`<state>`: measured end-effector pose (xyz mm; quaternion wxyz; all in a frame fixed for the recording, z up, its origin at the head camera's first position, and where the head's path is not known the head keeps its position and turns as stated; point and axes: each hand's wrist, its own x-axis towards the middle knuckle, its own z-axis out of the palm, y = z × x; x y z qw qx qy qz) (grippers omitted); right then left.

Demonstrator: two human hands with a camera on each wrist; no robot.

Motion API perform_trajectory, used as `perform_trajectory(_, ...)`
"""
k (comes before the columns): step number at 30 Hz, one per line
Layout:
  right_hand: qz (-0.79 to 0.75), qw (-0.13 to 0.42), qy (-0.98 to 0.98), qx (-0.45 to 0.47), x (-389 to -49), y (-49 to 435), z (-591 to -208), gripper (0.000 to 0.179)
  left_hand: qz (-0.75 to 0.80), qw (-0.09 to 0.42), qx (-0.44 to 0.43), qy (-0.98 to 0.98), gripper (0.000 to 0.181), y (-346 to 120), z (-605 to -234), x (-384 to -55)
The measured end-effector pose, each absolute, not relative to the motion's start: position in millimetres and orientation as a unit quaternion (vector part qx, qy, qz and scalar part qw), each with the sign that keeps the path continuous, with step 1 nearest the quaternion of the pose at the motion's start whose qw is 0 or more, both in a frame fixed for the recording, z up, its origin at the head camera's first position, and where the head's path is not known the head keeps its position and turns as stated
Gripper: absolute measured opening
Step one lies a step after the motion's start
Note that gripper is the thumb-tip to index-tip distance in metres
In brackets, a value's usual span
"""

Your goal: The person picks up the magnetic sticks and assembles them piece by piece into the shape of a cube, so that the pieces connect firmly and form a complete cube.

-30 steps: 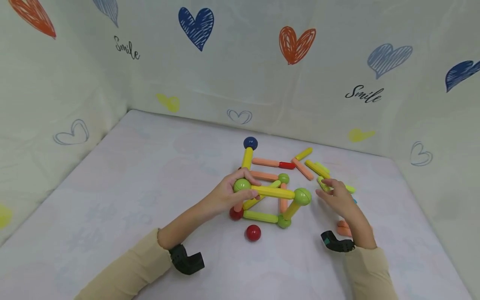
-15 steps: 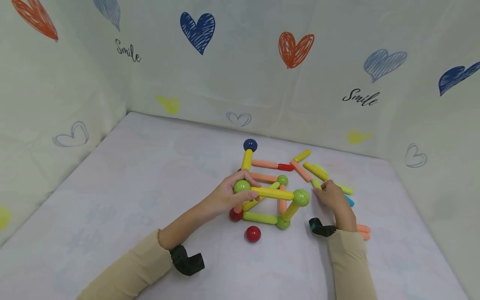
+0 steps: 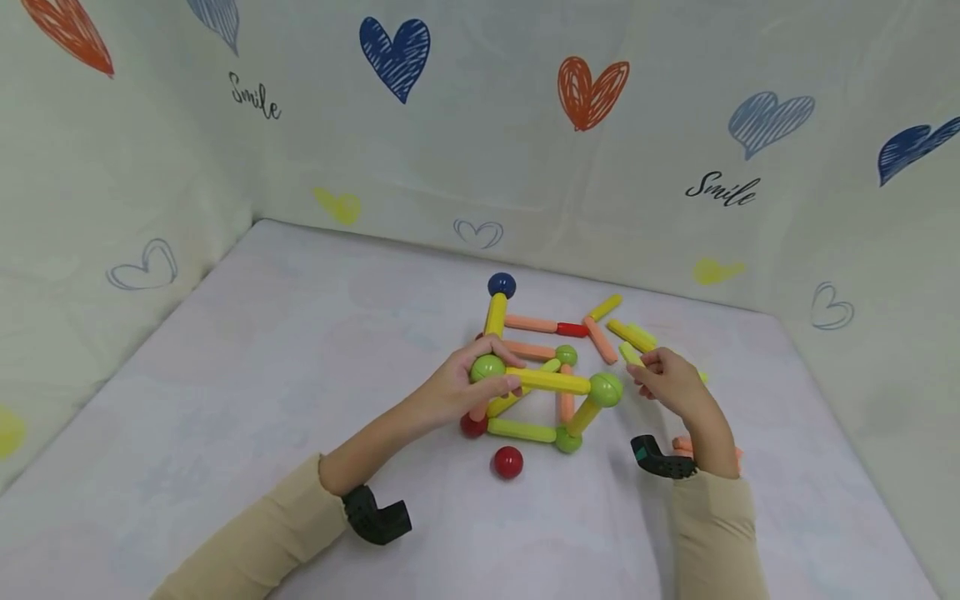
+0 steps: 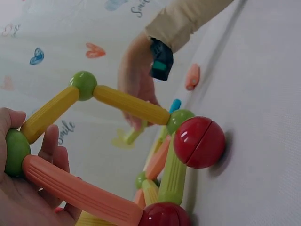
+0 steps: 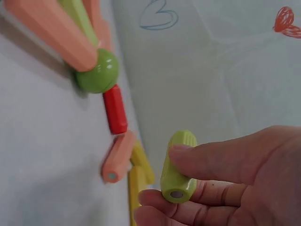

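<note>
A frame of coloured magnetic rods and balls stands mid-table. My left hand (image 3: 450, 387) grips its upper left corner, with fingers and thumb around a green ball (image 3: 488, 368) from which a yellow rod (image 3: 551, 381) runs to another green ball (image 3: 605, 389). Right of the frame, my right hand (image 3: 675, 382) pinches a light green magnetic rod (image 5: 179, 167) between thumb and fingers; a round metal spot shows on its end in the right wrist view. A dark blue ball (image 3: 502, 285) tops a yellow rod at the back. One loose red ball (image 3: 507, 462) lies in front.
Behind the right hand lie loose rods, among them an orange one (image 3: 600, 340), a red one (image 3: 573, 330) and yellow ones (image 3: 632, 335). More orange rods (image 3: 683, 445) lie by the right wrist. A cloth wall printed with hearts rises along the table's back edge.
My right hand has closed its fingers on the light green rod and raised it off the table. The left hand keeps its hold on the frame's corner.
</note>
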<state>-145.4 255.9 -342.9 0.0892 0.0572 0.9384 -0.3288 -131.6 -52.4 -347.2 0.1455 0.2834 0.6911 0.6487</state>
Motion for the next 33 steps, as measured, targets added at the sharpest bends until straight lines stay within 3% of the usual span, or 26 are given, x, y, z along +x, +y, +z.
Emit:
perform_trajectory(6, -0.325, 0.011, 0.945, 0.024, -120, 244, -302, 0.048, 0.645, 0.146, 0.296, 0.689, 0.022, -50, -347, -133)
perform_trajectory(12, -0.340, -0.053, 0.936, -0.077, -81, 209, -273, 0.032, 0.619, 0.147, 0.307, 0.708, 0.021, -55, -347, -134)
perform_trajectory(16, -0.316, -0.017, 0.936, -0.154, -64, 179, -268, 0.026, 0.605, 0.148, 0.306, 0.720, 0.026, -58, -345, -134)
perform_trajectory(22, -0.232, 0.081, 0.955, -0.166, -56, 139, -275, 0.025, 0.591, 0.142, 0.305, 0.733, 0.027, -60, -344, -134)
perform_trajectory(33, -0.128, 0.031, 0.984, -0.124, -54, 98, -299, 0.031, 0.595, 0.139, 0.310, 0.728, 0.028, -62, -344, -133)
